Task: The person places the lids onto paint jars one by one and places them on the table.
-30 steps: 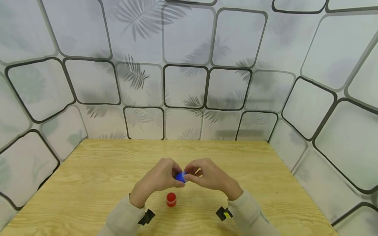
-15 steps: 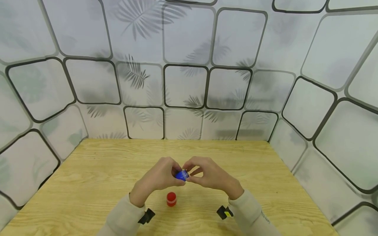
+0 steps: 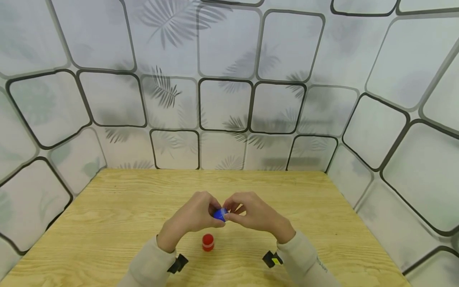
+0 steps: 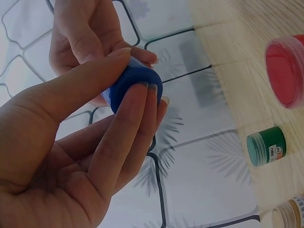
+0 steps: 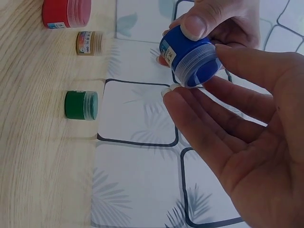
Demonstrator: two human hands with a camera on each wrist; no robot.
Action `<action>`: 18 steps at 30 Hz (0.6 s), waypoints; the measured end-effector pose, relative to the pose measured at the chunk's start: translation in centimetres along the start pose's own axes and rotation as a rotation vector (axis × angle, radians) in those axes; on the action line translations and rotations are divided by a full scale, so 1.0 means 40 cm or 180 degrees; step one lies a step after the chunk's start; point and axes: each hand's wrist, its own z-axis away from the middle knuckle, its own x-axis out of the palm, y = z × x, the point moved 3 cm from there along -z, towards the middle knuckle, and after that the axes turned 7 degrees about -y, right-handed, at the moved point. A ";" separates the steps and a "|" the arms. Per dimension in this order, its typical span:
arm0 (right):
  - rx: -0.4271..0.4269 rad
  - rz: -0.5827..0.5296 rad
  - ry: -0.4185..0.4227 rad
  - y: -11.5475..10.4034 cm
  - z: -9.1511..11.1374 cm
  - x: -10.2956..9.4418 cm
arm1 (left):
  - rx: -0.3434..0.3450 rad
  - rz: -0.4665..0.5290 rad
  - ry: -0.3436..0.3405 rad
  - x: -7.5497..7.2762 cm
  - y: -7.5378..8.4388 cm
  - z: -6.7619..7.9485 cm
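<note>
Over the middle of the table, my left hand (image 3: 193, 213) grips a small blue paint jar (image 3: 220, 214) by its base end. The jar (image 5: 178, 47) lies tilted on its side, a printed label on its wall. Its clear ridged lid (image 5: 197, 66) points toward my right hand (image 3: 254, 213), whose thumb and fingertips close round the lid's rim. In the left wrist view, left fingertips press the blue base (image 4: 140, 78). A red paint jar (image 3: 208, 242) stands on the table between the forearms, nearer the body.
The wrist views show a green jar (image 5: 80, 105) and a smaller gold-brown jar (image 5: 88, 42) beside the red jar (image 5: 64, 12) on the wooden table (image 3: 143, 191). A patterned cloth wall (image 3: 226, 103) encloses the far side and both flanks.
Half a second ago the right fingers were spread slightly off the lid; now they have come back round it. The left hand and red jar have stayed put.
</note>
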 end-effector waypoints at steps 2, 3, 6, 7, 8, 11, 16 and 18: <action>0.0056 0.0005 -0.0015 0.001 -0.001 0.000 | 0.0008 0.0000 -0.0010 0.001 0.000 0.000; 0.0077 0.0014 -0.0020 0.001 -0.002 0.001 | 0.0014 -0.0008 -0.0009 0.001 0.000 0.000; 0.0119 0.0058 -0.0030 0.002 -0.003 0.001 | 0.0020 -0.0003 -0.0016 0.001 -0.001 0.000; 0.0126 0.0078 -0.0033 0.002 -0.003 0.002 | 0.0021 0.0001 -0.0019 0.001 -0.001 0.000; 0.0132 0.0093 -0.0037 0.002 -0.003 0.002 | 0.0024 0.0004 -0.0025 0.001 -0.001 0.000; 0.0144 0.0104 -0.0046 0.003 -0.004 0.003 | 0.0035 0.0007 -0.0043 0.001 -0.001 0.001; 0.0165 0.0069 -0.0014 0.007 -0.002 0.004 | 0.0024 -0.0018 -0.0027 -0.001 0.001 0.001; 0.0119 0.0083 0.0032 0.007 0.000 0.003 | 0.0012 -0.0027 -0.0018 -0.003 0.002 0.002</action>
